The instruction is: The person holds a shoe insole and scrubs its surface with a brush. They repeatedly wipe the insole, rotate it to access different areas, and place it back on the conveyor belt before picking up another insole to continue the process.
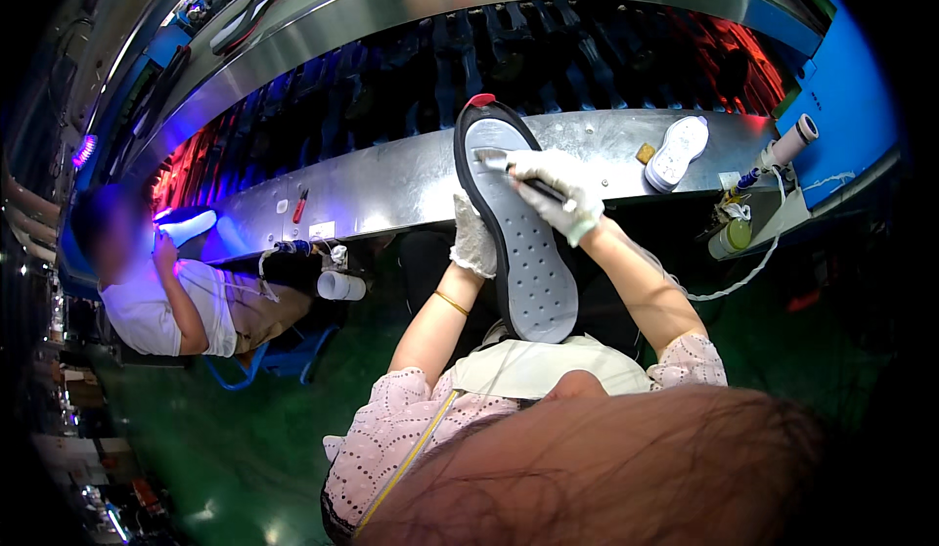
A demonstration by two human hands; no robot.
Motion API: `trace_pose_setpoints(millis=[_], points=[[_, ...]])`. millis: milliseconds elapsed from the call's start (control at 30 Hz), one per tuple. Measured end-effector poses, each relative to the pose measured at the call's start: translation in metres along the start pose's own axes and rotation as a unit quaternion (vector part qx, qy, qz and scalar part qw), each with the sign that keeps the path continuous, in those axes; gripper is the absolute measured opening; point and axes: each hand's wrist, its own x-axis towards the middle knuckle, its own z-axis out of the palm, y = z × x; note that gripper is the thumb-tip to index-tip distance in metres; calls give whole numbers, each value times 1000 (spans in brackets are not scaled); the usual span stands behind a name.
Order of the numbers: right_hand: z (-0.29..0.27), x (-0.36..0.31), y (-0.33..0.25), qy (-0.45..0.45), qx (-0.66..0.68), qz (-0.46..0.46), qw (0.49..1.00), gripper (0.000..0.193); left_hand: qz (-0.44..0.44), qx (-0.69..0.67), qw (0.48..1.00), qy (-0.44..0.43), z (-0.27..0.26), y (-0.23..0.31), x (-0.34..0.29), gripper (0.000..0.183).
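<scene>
A large shoe sole (533, 243) with a grey inner face, a black rim and a red tip lies lengthwise in front of me. Its far end rests over the metal ledge, and its near end is by my lap. My left hand (473, 238), in a white glove, grips the sole's left edge, with some fingers hidden by it. In my right hand (559, 192), also gloved, a brush (495, 160) with a dark handle is held closed between the fingers. The brush's head is at the grey face, near the sole's far end.
A white shoe sole (677, 153) and a small brown block (646, 153) sit on the metal ledge (391, 174) at right. A red-handled tool (300, 206) lies farther left. Beyond is a dark conveyor (469, 57). A co-worker (171, 297) sits at left, holding a lit sole.
</scene>
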Motion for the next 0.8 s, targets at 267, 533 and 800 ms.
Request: trace_pose_setpoints(millis=[267,533,800], points=[[-31,-37,-37,-127,77,100,984,19,103,17,994,38,-2,13,12,87],[-11,10,16,57,79,50,994,21,-13,-44,999,8,9,13,1,73],[-26,-56,-34,-139,103,134,976,18,139,-25,989,42,-2,25,8,85]])
